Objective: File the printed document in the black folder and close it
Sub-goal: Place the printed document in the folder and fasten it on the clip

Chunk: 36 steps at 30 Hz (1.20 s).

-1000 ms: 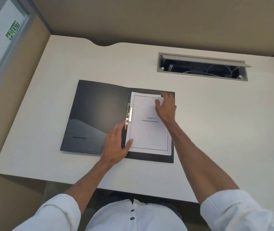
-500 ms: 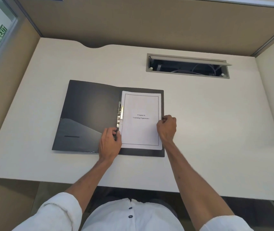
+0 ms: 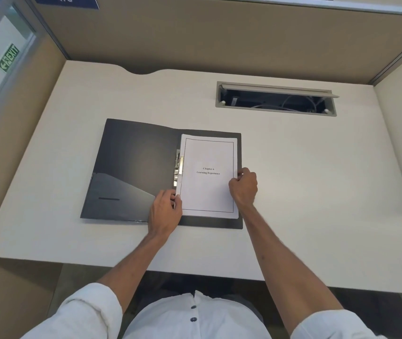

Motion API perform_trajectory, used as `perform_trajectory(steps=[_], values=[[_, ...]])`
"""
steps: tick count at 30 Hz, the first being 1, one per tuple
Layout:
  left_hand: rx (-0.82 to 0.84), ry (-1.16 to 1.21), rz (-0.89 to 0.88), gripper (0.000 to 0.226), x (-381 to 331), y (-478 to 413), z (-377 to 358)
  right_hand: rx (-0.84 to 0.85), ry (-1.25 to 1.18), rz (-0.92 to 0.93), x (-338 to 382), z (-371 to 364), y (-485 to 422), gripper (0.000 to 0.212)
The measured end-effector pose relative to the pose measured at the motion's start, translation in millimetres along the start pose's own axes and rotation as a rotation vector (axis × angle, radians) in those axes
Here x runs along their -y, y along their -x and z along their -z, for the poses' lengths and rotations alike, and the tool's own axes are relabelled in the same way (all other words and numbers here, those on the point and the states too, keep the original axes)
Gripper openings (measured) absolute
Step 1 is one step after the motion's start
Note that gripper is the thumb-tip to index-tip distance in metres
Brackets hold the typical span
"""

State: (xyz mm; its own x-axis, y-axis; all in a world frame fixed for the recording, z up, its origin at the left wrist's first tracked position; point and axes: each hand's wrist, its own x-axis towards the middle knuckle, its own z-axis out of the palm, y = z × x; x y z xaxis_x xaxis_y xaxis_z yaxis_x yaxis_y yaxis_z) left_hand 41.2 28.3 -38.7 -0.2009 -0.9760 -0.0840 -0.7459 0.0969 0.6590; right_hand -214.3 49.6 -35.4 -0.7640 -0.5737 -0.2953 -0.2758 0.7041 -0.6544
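Lying on the right half of the open black plastic folder (image 3: 131,167), the white printed document (image 3: 208,192) is pinched by the left hand (image 3: 165,211) near the metal clip (image 3: 178,167) and by the right hand (image 3: 243,188) at its outer edge, probably to square it.

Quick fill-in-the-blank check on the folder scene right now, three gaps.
1. The black folder lies ____ on the desk.
2. The printed document rests on the folder's ____ half.
3. The right hand is at the document's ____ edge; the left hand is near its lower left corner.

Missing: open; right; right
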Motion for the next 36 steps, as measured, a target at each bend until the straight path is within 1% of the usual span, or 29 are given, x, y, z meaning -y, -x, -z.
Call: perform_trajectory(steps=[2,10,15,25,29,36], values=[[0.000,0.001,0.001,0.014,1.3,0.0,-0.9,0.003,0.022,0.020,0.6,0.3,-0.1,0.032],[0.006,-0.002,-0.008,0.017,4.0,-0.4,-1.1,-0.007,0.033,0.032,-0.2,-3.9,1.9,0.028],[0.016,-0.006,-0.015,0.019,2.1,-0.7,0.1,0.001,0.028,0.066,0.4,-3.8,0.5,0.031],[0.023,-0.008,-0.010,0.021,0.0,-2.9,2.0,-0.007,0.009,0.029,0.9,-3.4,-0.4,0.031],[0.023,-0.015,-0.011,0.018,-1.1,-4.4,3.0,-0.003,-0.003,0.032,1.5,-4.1,2.4,0.032],[0.019,-0.020,-0.011,0.015,-0.4,-6.3,3.0,0.008,0.012,0.021,4.7,-1.7,1.4,0.027]])
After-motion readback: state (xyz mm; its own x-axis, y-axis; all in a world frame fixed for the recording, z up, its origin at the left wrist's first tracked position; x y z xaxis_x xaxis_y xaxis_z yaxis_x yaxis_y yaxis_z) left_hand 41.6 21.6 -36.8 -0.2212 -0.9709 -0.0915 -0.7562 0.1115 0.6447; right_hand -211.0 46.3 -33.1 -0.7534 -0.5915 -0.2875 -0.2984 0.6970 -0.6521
